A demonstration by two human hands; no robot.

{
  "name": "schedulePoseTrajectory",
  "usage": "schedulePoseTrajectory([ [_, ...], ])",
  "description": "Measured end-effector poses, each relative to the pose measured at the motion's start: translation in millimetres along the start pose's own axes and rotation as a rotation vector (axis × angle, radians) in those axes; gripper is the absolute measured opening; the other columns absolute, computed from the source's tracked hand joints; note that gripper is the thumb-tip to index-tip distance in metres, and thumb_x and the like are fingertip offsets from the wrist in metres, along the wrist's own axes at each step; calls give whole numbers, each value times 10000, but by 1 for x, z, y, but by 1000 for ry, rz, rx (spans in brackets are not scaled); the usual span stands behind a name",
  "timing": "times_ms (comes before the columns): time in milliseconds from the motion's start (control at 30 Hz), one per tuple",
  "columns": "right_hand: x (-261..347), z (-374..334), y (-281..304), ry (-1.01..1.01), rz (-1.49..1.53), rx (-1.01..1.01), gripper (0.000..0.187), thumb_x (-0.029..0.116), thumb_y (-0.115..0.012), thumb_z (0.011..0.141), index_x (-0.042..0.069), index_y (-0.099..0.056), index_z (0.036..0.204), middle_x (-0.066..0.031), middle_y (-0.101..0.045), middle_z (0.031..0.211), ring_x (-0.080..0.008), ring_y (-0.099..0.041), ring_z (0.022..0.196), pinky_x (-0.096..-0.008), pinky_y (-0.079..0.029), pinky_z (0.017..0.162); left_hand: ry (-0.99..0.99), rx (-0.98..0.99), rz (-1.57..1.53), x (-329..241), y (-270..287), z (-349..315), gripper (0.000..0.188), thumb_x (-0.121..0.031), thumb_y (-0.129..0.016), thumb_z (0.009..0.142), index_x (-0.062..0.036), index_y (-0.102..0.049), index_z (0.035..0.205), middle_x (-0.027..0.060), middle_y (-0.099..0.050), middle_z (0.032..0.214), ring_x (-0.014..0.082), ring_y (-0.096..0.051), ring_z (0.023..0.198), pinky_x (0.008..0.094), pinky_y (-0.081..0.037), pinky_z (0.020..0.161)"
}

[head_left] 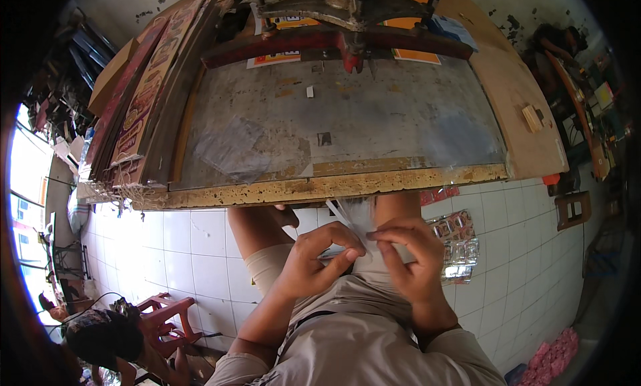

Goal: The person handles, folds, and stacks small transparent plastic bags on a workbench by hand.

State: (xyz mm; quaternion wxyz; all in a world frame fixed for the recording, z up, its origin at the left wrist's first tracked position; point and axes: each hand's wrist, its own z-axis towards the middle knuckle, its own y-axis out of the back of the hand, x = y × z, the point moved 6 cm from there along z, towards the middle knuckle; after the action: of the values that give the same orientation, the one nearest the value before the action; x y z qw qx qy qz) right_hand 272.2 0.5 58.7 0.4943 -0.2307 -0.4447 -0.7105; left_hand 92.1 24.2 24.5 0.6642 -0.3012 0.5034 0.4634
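Above my lap, just below the worktable's front edge, a thin clear plastic film (359, 216) hangs between my hands. My left hand (317, 258) is closed, thumb and fingertips pinched at the film's near end. Facing it, my right hand (415, 258) has thumb and forefinger bent toward the same end, closed on the film. Whether the film is a bag or a loose sheet, I cannot tell. Clear plastic sheets (235, 145) lie on the left of the worn grey tabletop (374, 112), and another clear plastic piece (461, 137) lies on its right.
A heavy iron press with a red bar (287, 47) spans the table's back. Long cardboard strips (150, 95) are stacked at left. Shiny packets (459, 246) lie on the tiled floor, right of my knee. A red stool (167, 319) and a person (103, 336) are at lower left.
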Motion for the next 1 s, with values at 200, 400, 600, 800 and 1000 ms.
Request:
schedulePoseTrajectory([
  [200, -39, 0, 60, -285, 246, -439, 120, 25, -646, 969, -25, -683, 1072, -120, -688, 1036, -180, -707, 791, -269, -572, 652, -185, -288, -455, 17, 41, -16, 246, -230, -664, 934, -78, -552, 776, 94, -661, 715, 243, -666, 695, 391, -546, 748],
  [400, -82, 34, 144, -202, 34, -733, 285, 108, -670, 990, -8, -631, 1248, -108, -695, 1081, -164, -679, 896, -284, -546, 747, -255, -366, -673, 19, 79, -20, 282, -277, -625, 958, -120, -488, 767, 69, -581, 634, 220, -583, 568, 384, -508, 649],
  [600, -140, 65, 177, -325, -90, -643, 334, 180, -677, 1006, 40, -635, 1306, -105, -670, 1221, -183, -667, 1029, -318, -544, 882, -230, -316, -643, 17, 63, -20, 273, -236, -645, 947, -97, -489, 771, 118, -603, 653, 240, -600, 597, 371, -499, 609],
  [800, -83, 56, 162, -60, -991, -687, 353, 178, -708, 965, 45, -656, 1288, -122, -679, 1231, -281, -625, 1177, -416, -455, 1075, -106, -183, -567, 12, 47, -22, 223, -161, -661, 959, -38, -536, 822, 166, -668, 807, 232, -648, 694, 368, -532, 668],
  [1000, -39, 15, 68, -78, -67, -235, 234, 129, -730, 925, 9, -705, 1123, -140, -695, 1159, -267, -670, 1073, -379, -537, 913, 8, -5, -455, 8, 17, -8, 66, -23, -635, 973, 26, -611, 936, 156, -710, 945, 229, -690, 910, 355, -538, 828],
])
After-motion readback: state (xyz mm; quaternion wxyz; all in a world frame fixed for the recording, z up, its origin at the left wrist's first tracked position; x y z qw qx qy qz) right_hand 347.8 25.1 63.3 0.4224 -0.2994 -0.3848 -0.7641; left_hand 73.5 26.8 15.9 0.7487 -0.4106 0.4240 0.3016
